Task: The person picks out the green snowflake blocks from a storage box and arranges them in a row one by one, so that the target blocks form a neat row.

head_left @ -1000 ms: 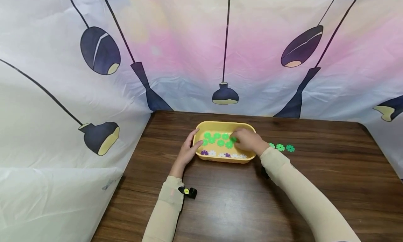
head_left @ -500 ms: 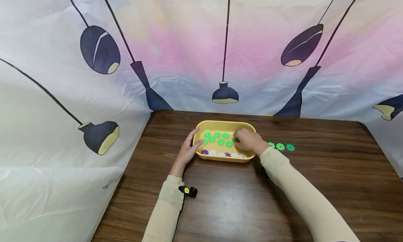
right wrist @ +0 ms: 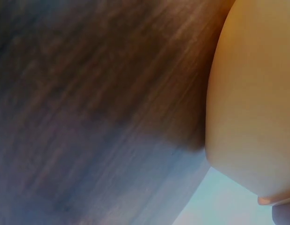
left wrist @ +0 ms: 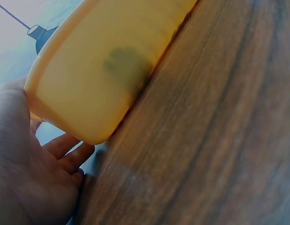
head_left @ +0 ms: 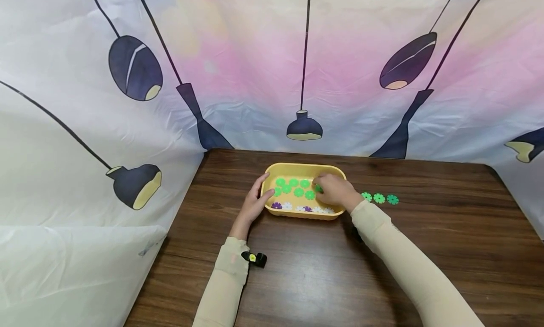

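At the left end of a yellow plastic tray (head_left: pixel 303 214), my left hand (head_left: pixel 253 202) grips the rim. Its thumb lies over the edge, and the left wrist view has its fingers (left wrist: pixel 70 154) outside the wall. Inside the tray, near the right end, my right hand (head_left: pixel 333 190) bends its fingers over a green snowflake disc (head_left: pixel 319 188), pinching it low over the tray floor. Several more green snowflake discs (head_left: pixel 299 192) lie flat left of that hand. White and purple snowflake discs (head_left: pixel 287 206) sit along the near wall. The right wrist view hides the right hand's fingertips behind the tray wall.
On the dark wooden table (head_left: pixel 297 270), right of the tray, a short row of green snowflake discs (head_left: pixel 379 198) lies partly behind the right wrist. A printed cloth backdrop (head_left: pixel 255 81) hangs along the table's back and left sides.
My right hand has shifted slightly inside the tray, and the green disc under its fingers has moved a little to the right. The left hand and tray stay in place.
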Demonstrator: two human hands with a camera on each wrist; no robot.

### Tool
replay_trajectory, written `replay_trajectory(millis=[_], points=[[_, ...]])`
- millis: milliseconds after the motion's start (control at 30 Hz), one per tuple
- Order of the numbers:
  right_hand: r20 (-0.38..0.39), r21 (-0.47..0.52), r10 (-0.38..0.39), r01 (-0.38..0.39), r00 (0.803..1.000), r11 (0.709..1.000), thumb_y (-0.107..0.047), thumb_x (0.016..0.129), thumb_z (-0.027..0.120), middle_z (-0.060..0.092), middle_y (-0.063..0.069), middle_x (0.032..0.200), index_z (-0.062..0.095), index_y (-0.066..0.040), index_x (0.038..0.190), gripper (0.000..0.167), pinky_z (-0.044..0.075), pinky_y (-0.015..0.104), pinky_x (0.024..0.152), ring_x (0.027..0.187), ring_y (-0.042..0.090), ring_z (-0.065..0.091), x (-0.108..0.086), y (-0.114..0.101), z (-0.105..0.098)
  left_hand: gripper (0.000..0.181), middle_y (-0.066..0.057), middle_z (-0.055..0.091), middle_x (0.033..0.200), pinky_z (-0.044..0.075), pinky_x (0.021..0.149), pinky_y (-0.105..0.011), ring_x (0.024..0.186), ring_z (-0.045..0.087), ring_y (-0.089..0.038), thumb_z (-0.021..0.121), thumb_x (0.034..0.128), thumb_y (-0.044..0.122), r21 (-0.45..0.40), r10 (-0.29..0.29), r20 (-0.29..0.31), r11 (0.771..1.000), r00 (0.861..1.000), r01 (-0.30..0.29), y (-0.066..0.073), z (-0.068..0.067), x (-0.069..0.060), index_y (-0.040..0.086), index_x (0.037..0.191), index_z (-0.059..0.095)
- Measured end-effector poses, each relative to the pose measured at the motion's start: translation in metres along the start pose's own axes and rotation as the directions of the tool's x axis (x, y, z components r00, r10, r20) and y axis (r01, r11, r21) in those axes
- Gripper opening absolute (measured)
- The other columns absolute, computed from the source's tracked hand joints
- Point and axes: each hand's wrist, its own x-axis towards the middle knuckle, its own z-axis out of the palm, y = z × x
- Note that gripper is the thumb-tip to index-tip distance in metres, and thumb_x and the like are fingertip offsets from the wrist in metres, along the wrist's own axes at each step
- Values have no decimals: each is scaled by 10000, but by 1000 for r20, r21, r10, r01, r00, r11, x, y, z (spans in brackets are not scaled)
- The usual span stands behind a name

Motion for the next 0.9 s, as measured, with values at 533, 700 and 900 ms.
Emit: replay_trajectory(millis=[533,700,900], points=[[-135,122,-111,127,985,984,-36,923,711,710,126,1090,775,-28,1047,140,530,378,761,915,232,644,-4,3,-5,623,-227,288,1698,208,1263,-580,1575,233,-412,621,1073,157,4,21,10,1000,1000,-21,1,-2,0,23,1627,369],[-149,124,-145,164,978,979,-34,919,716,729,141,1089,785,13,1095,195,584,423,827,985,282,692,-5,3,-8,630,-235,281,1698,211,1261,-584,1574,234,-414,621,1075,173,11,9,24,1000,1000,-9,1,-4,-2,35,1633,364],[-150,99,-170,186,974,978,-9,893,726,739,145,1070,787,28,1096,215,595,440,856,976,284,703,-7,-2,-15,630,-231,268,1704,211,1259,-593,1579,223,-411,619,1076,183,8,9,34,1000,999,-10,2,-4,-1,42,1634,363]])
